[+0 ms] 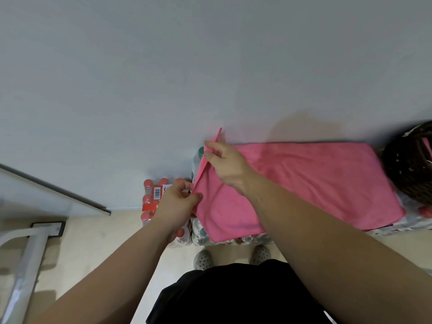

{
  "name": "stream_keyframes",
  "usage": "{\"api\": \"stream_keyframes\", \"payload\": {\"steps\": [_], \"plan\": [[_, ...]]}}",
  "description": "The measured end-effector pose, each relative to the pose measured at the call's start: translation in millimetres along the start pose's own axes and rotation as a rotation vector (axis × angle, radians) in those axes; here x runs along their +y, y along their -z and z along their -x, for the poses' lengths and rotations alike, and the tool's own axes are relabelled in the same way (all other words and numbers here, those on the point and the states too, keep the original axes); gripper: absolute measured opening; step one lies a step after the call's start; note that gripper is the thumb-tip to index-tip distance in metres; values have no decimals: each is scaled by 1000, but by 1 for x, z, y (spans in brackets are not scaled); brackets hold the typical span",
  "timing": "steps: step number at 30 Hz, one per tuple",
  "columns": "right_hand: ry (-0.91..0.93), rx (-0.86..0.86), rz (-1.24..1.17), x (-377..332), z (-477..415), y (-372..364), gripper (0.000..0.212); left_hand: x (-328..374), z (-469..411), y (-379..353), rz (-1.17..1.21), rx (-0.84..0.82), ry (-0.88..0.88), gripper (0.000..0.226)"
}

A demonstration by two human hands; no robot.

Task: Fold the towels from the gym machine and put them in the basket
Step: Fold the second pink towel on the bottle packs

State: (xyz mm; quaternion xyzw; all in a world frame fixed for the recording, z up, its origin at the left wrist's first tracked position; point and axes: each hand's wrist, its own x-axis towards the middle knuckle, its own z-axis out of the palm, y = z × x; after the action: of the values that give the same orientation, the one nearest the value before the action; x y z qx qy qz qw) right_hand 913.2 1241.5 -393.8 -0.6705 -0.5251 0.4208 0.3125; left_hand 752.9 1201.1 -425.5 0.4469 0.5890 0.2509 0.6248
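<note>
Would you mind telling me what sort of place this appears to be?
Probably a storage corner of a home gym: shrink-wrapped bottle packs stand against a bare wall, a white machine frame at left, a dark wicker basket at right.

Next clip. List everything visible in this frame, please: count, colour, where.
towel: one, pink, spread flat by the wall
basket: one, dark wicker, right edge, beside the towel
bottle packs: count unclear, clear wrap, under the towel
red-capped bottles: one pack, on floor left of towel
frame: one, white, floor, lower left
shoes: two, grey, floor, bottom centre
left grip: one, bare, pinches towel's near left edge
right grip: one, bare, pinches towel's far left corner
</note>
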Motion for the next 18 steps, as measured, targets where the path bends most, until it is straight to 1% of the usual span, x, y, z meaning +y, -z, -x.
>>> {"api": "stream_keyframes", "payload": {"steps": [1,3,5,8,11,12,14,18], "plan": [[-4,-6,9,2,-1,-2,34,-6,1,4,0,-12,33,3],[9,-3,60,7,-5,-6,31,-18,5,14,17,-47,82,17],[28,-9,134,12,-9,-10,27,-26,11,19,38,-87,115,24],[49,-35,189,12,-13,-18,28,-35,17,20,19,-59,105,19],[39,-82,200,7,-15,-28,40,-42,22,23,0,-6,75,8],[33,-92,197,5,-16,-32,41,-44,24,26,7,20,56,5],[27,-108,189,2,-18,-39,37,-48,27,34,21,78,42,4],[0,-140,213,-6,-23,-52,18,-53,33,47,33,144,27,8]]}}
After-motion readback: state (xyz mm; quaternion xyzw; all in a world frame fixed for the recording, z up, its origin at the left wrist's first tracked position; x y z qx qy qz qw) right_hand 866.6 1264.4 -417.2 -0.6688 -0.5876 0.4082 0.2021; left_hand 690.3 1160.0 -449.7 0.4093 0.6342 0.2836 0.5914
